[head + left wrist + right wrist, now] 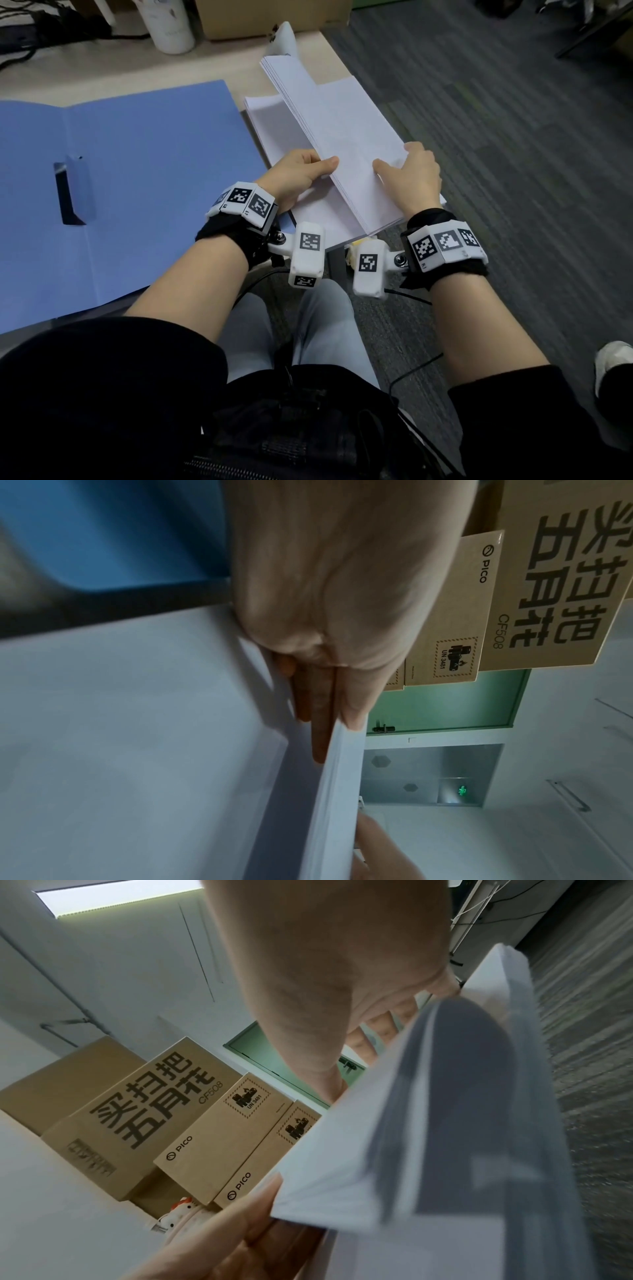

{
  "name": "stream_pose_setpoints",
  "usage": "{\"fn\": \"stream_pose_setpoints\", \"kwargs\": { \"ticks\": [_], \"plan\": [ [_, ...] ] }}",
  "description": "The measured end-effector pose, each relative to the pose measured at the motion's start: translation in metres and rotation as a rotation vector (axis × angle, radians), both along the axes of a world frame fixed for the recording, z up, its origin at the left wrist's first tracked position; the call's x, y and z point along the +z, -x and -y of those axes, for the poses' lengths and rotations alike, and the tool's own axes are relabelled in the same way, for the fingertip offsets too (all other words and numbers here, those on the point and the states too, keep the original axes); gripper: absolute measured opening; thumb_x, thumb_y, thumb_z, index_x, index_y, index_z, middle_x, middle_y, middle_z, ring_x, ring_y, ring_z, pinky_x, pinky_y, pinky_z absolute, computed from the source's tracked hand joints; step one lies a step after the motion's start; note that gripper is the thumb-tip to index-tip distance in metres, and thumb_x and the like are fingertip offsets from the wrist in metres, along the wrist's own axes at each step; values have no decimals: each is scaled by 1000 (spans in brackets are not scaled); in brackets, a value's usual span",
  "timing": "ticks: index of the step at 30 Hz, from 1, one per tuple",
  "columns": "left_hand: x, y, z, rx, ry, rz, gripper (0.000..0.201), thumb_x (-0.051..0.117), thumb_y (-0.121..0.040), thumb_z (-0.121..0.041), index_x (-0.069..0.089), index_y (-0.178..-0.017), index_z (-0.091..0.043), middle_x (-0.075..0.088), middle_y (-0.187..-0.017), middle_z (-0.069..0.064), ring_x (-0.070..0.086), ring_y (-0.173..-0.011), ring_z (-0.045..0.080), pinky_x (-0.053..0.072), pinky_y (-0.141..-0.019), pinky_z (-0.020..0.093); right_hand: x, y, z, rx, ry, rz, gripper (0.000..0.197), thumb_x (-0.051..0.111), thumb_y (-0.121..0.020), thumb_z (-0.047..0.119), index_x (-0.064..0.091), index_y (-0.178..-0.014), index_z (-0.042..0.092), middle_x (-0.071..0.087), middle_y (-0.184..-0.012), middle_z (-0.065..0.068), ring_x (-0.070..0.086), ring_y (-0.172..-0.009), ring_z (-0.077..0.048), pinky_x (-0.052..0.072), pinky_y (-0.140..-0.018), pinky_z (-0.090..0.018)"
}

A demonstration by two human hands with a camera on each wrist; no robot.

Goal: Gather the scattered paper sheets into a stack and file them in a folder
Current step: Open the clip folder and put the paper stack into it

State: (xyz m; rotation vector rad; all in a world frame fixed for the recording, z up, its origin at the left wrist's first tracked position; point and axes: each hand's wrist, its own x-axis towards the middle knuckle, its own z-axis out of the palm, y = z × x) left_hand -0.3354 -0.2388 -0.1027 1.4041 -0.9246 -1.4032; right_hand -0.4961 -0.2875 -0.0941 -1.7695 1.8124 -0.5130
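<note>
A thick stack of white paper sheets [342,137] is held between both hands over the table's right end, its left side tipped up. My left hand [308,171] grips the stack's near left edge, thumb on top and fingers underneath. My right hand [400,161] grips the near right edge, thumb on top and fingers curled over the side. More white sheets [263,116] lie flat on the table under the stack. The blue folder [137,171] lies open on the left. In the left wrist view my fingers [318,723] lie against the stack [342,791]. The right wrist view shows the stack's fanned edge [445,1123].
A clip [72,192] sits inside the folder. A white cylinder [168,24] and a cardboard box [267,17] stand at the back. The table [318,44] ends just right of the papers, with grey carpet [513,137] beyond. Stacked cardboard boxes [137,1123] are nearby.
</note>
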Motion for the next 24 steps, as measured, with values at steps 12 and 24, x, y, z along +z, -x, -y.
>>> {"fn": "stream_pose_setpoints", "kwargs": {
  "ticks": [12, 24],
  "plan": [
    [1, 0, -1, 17, -2, 1, 26, 52, -96, -13, 56, -71, -11, 65, -54, -8, 62, -55, 5, 51, -67, 19, 27, -5, -13, 111, 78, 15, 23, 64, -74, 42, 71, -84, 24, 66, -85, 2, 58, -86, -25, 48, -78, -29],
    [8, 4, -5, -63, 47, 13, 37, 42, -100, -28, 63, -106, 1, 70, -102, 10, 67, -98, 17, 51, -94, 28, 20, -17, -21, 394, -78, 6, 91, 79, -71, 30, 27, -144, 12, 47, -133, -13, 46, -122, -28, 39, -88, -30]
  ]
}}
